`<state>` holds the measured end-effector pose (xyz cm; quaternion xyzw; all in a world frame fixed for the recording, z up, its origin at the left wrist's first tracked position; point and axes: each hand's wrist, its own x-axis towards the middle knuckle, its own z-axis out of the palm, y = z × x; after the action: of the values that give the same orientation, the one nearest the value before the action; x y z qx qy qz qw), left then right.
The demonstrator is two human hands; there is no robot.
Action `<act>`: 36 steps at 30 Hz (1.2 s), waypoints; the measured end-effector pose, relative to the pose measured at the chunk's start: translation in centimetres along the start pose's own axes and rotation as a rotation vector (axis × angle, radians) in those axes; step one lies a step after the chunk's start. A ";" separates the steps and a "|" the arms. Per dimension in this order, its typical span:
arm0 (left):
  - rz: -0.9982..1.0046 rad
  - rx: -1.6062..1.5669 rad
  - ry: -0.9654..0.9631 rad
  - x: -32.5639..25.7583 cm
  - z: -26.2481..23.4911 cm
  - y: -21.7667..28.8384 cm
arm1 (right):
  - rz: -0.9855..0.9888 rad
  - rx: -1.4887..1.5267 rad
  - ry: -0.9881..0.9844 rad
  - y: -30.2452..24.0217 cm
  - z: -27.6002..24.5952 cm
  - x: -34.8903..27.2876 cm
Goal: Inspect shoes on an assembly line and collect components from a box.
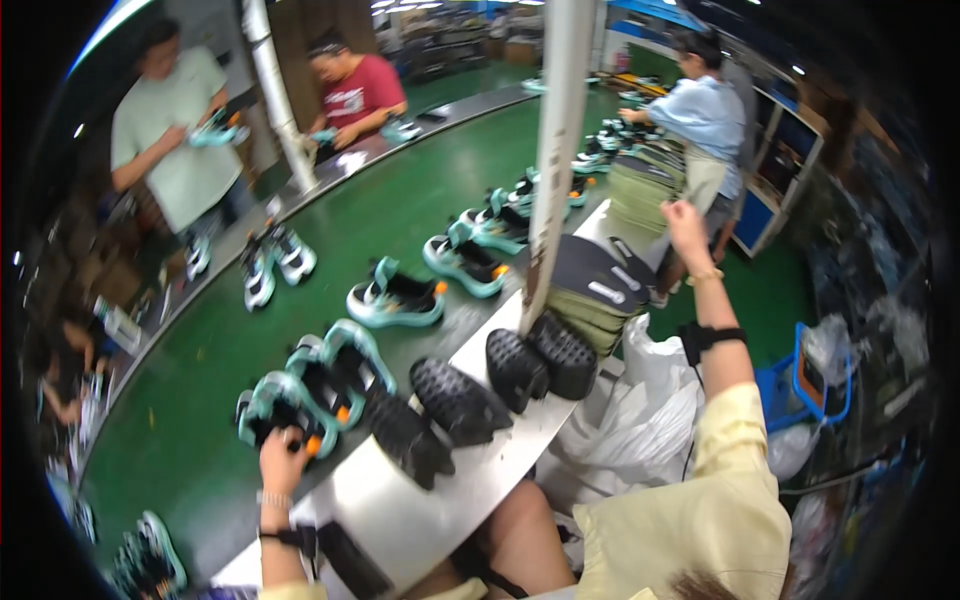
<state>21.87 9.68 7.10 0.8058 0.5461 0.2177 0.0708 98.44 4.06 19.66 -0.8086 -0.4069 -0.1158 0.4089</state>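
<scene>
My left hand [283,462] is closed on the near end of a teal and black sneaker [272,405], beside its orange tab. Two similar sneakers [318,385] stand close to its right. My right hand [685,228] is raised at the end of an outstretched arm, near the stacks of insoles, its fingers pinched together; whether anything thin is between them I cannot make out. A stack of dark-topped, olive-green insoles [590,285] lies below and left of it, with another stack [640,190] behind. Several black, dimpled shoe-shaped forms [458,400] lie on the white ledge between my hands.
A green conveyor belt [210,365] carries more sneakers [395,295]. A white post [560,150] rises beside the ledge [490,475]. White plastic bags [640,400] and a blue crate [800,385] are at right. Co-workers stand at far left [170,140], far side [355,100] and right [700,120].
</scene>
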 end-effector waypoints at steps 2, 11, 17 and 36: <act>-0.011 0.058 -0.049 0.2 -0.5 -0.7 | -0.154 0.298 -0.030 -9.7 -4.5 -5.1; -0.145 0.107 -0.029 -4.3 -2.9 -0.5 | -0.604 -0.150 -0.431 -29.7 -2.3 -32.0; -0.368 -0.155 0.059 -8.8 -2.5 -5.6 | -0.548 -0.437 -0.360 -35.0 -0.7 -38.3; -0.292 -0.482 0.359 -6.7 -2.9 -16.6 | -0.610 0.078 -0.649 -48.3 -1.4 -41.4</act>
<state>4.47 9.73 2.07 0.6278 0.5923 0.4669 0.1926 35.74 -4.13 26.38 -0.6301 -0.7380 0.0440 0.2375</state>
